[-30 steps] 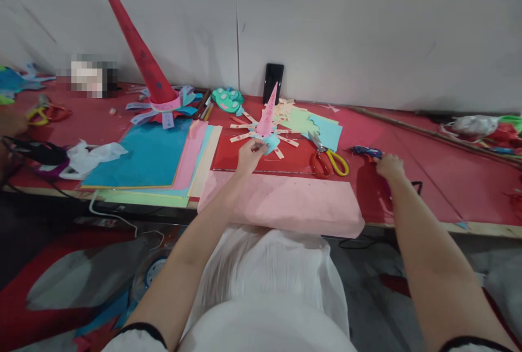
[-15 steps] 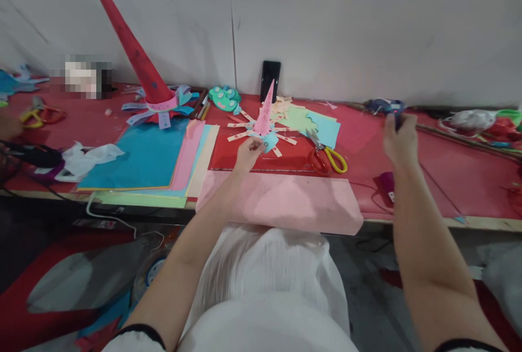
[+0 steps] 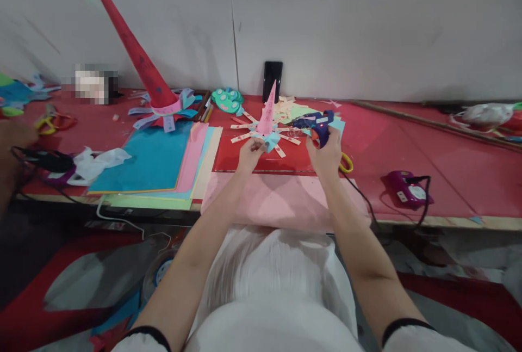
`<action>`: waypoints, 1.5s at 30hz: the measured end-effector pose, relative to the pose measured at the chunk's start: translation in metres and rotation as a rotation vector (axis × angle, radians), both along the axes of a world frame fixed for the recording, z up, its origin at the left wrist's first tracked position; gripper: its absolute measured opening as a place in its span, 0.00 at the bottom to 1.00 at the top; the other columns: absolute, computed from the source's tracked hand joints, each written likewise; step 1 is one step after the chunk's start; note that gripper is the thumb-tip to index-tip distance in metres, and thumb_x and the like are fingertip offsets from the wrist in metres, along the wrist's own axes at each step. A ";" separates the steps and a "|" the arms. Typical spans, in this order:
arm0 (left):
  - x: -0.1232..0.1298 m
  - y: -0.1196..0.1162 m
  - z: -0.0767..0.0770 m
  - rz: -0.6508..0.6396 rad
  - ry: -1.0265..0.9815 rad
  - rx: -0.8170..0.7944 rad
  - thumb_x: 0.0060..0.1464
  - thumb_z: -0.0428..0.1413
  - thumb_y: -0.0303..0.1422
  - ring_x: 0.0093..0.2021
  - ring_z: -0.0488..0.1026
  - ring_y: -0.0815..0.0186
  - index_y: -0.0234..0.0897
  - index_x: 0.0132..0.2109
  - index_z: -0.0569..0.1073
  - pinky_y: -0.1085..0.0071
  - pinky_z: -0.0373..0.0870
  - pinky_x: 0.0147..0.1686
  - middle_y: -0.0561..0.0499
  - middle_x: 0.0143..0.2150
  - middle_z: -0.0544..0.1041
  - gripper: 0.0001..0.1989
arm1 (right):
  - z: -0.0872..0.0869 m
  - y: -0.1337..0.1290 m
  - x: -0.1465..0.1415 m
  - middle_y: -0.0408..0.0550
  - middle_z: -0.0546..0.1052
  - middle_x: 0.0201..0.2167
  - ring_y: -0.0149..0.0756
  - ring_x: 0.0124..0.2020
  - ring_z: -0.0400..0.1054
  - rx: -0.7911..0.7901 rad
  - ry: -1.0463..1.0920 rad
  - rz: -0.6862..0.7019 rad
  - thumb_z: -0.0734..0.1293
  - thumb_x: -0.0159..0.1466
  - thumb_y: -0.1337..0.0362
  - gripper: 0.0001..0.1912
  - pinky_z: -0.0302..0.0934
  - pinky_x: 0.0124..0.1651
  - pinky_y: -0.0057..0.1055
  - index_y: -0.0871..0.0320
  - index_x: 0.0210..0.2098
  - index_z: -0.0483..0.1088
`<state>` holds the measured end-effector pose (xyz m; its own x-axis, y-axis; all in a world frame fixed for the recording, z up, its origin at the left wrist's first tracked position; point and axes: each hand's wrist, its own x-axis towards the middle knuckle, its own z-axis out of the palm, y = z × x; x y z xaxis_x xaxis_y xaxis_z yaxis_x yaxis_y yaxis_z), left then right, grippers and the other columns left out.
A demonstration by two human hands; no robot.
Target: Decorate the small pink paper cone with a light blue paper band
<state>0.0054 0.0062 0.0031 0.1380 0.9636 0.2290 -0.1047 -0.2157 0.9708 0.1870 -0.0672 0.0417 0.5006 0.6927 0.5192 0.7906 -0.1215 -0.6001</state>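
My left hand (image 3: 250, 154) pinches a small light-blue paper piece (image 3: 272, 141) at the near side of the pink paper cone (image 3: 267, 115). Pale strips with red marks (image 3: 289, 139) fan out around the cone's base. In my right hand (image 3: 327, 150) is a dark-blue glue gun (image 3: 312, 121) with a small red light, its nozzle pointing left toward the strips. Both stand over a red board (image 3: 244, 160). The scissors lie partly behind my right hand, and only a yellow handle (image 3: 346, 163) shows.
A tall red cone (image 3: 134, 50) stands at the left behind stacked coloured paper (image 3: 141, 159). A phone (image 3: 272, 77) leans on the wall. The glue gun's cord runs toward a purple power box (image 3: 402, 189) at the right. Another person's hand (image 3: 14, 145) is at the far left.
My right hand has brought the glue gun leftward from the right side of the table to near the pink cone. My left hand keeps its pinch on the blue paper.
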 end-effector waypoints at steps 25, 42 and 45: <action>0.002 0.004 -0.006 -0.030 -0.038 0.091 0.40 0.63 0.43 0.26 0.69 0.72 0.36 0.27 0.69 0.73 0.64 0.31 0.55 0.24 0.73 0.16 | -0.059 0.017 0.009 0.57 0.70 0.43 0.47 0.49 0.65 0.198 -0.162 0.076 0.63 0.56 0.58 0.21 0.60 0.53 0.49 0.59 0.48 0.62; 0.000 0.005 -0.004 -0.045 -0.018 0.097 0.40 0.63 0.45 0.26 0.69 0.72 0.37 0.26 0.69 0.72 0.63 0.31 0.55 0.23 0.73 0.17 | -0.059 0.017 0.008 0.57 0.71 0.41 0.46 0.48 0.65 0.196 -0.162 0.167 0.61 0.57 0.59 0.19 0.61 0.51 0.49 0.60 0.47 0.63; 0.000 0.004 -0.004 -0.036 -0.035 0.082 0.38 0.63 0.46 0.25 0.68 0.72 0.37 0.26 0.69 0.72 0.63 0.31 0.56 0.23 0.73 0.18 | -0.058 0.016 0.009 0.56 0.71 0.40 0.46 0.46 0.66 0.192 -0.163 0.164 0.61 0.57 0.59 0.19 0.61 0.51 0.49 0.60 0.46 0.64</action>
